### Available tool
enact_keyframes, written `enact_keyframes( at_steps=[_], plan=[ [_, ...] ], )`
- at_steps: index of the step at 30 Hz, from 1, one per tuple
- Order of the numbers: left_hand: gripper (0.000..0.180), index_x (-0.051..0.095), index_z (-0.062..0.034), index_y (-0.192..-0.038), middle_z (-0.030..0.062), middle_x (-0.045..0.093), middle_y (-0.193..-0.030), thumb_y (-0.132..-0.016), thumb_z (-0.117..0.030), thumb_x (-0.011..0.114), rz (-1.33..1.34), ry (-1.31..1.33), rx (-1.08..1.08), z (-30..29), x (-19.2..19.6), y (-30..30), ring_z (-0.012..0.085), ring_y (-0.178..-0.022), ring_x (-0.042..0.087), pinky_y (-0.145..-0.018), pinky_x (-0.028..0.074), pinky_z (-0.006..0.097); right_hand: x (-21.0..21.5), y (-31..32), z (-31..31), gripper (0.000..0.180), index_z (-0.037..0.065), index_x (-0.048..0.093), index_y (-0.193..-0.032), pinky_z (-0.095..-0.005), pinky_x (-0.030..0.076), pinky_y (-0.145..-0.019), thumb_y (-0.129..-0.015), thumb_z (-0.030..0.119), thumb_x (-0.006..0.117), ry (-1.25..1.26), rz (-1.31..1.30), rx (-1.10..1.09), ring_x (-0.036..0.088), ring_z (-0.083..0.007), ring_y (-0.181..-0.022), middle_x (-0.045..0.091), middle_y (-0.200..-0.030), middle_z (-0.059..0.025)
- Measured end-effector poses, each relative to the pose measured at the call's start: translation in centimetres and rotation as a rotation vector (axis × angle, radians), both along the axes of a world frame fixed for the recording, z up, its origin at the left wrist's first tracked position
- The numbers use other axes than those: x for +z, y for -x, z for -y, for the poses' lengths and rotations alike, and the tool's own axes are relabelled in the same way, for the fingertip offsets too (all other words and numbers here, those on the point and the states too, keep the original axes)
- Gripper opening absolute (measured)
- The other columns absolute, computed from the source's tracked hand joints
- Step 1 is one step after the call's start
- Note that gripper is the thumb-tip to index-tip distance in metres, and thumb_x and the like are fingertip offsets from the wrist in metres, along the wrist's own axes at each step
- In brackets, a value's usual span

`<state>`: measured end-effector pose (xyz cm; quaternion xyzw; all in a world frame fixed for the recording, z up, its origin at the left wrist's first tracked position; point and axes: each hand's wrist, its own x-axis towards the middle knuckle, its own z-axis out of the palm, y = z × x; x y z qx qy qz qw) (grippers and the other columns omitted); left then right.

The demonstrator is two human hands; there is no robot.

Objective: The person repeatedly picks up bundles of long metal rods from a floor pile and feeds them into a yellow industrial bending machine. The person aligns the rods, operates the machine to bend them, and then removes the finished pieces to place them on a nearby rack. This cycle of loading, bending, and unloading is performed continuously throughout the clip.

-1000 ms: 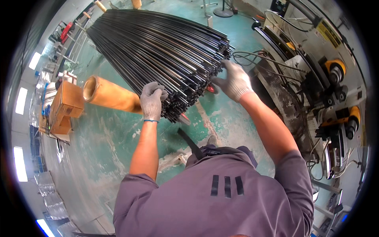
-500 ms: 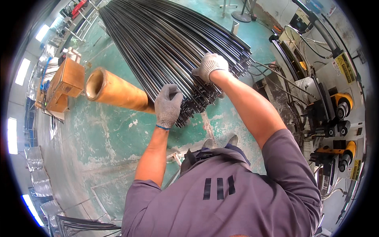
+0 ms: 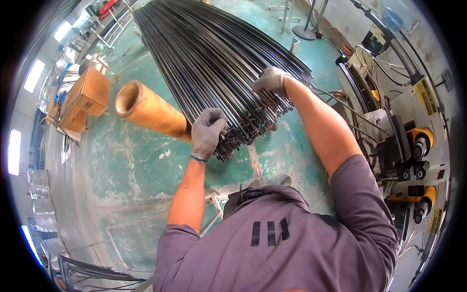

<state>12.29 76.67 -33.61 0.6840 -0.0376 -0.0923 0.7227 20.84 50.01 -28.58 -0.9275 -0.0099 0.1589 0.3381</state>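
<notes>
A long bundle of dark metal tubes (image 3: 209, 58) stretches away from me, its uneven cut ends nearest my body. My left hand (image 3: 206, 131), in a grey knit glove with a blue cuff edge, is at the bundle's left side near those ends. Its fingers curl toward the thumb; whatever lies between them is too small to make out. Farther right, my right hand (image 3: 271, 82), also gloved, bends its fingers down over the tubes near their ends. The fingertips are partly hidden beneath the hand.
An orange-brown cardboard tube (image 3: 153, 109) lies against the bundle's left side. Cardboard boxes (image 3: 86, 97) stand farther left. Along the right is a machine (image 3: 413, 146) with yellow-and-black parts, cables and hoses. Dark curved strips (image 3: 92, 275) are at lower left on the worn green floor (image 3: 146, 180).
My right hand has shifted slightly right, its fingers now bent lower over the tubes. My left fingers have closed more toward the thumb. The whole view has shifted a little.
</notes>
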Motion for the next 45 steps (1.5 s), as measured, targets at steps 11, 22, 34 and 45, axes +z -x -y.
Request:
enact_keyframes(
  at_steps=[11,22,34,45],
  plan=[
    [0.021,0.058,0.0001,-0.109,0.0128,0.068,-0.093,-0.089,-0.003,0.055,-0.221,0.286,-0.092,-1.3,1.7,3.2,0.0195,-0.073,0.066,-0.063,0.056,0.031,-0.6,1.4,0.2,0.024,-0.004,0.066,-0.101,-0.045,0.059,-0.067,-0.096,0.019,0.061,-0.997,-0.514,-0.201,0.07,-0.0273,-0.076,0.071,-0.089,-0.0145],
    [0.034,0.054,0.0056,-0.122,0.0158,0.067,-0.101,-0.094,-0.014,0.056,-0.537,0.303,-0.662,7.9,-0.1,9.8,0.0231,-0.087,0.065,-0.08,0.054,0.036,3.4,12.2,3.0,0.043,0.002,0.064,-0.082,-0.0305,0.043,-0.044,-0.103,0.036,0.047,-0.294,-0.227,-0.074,0.053,-0.0139,-0.045,0.058,-0.056,-0.0032],
    [0.028,0.054,-0.0004,-0.116,0.0144,0.064,-0.102,-0.098,-0.021,0.058,-0.728,0.878,-0.494,17.6,-4.3,4.8,0.0298,-0.099,0.064,-0.093,0.052,0.046,3.6,52.9,8.7,0.021,0.005,0.07,-0.079,-0.039,0.052,-0.066,-0.068,0.022,0.077,0.319,-0.577,-0.774,0.067,-0.0282,-0.067,0.067,-0.07,-0.0143],
    [0.014,0.06,-0.0036,-0.097,0.0122,0.06,-0.089,-0.093,-0.016,0.063,-0.876,0.564,-0.527,22.7,-0.3,12.8,0.0267,-0.085,0.059,-0.095,0.047,0.047,-10.7,66.3,10.0,0.01,0.008,0.057,-0.07,-0.0475,0.047,-0.065,-0.07,0.008,0.067,0.597,-0.089,-1.081,0.061,-0.0378,-0.071,0.06,-0.07,-0.015]
  ],
)
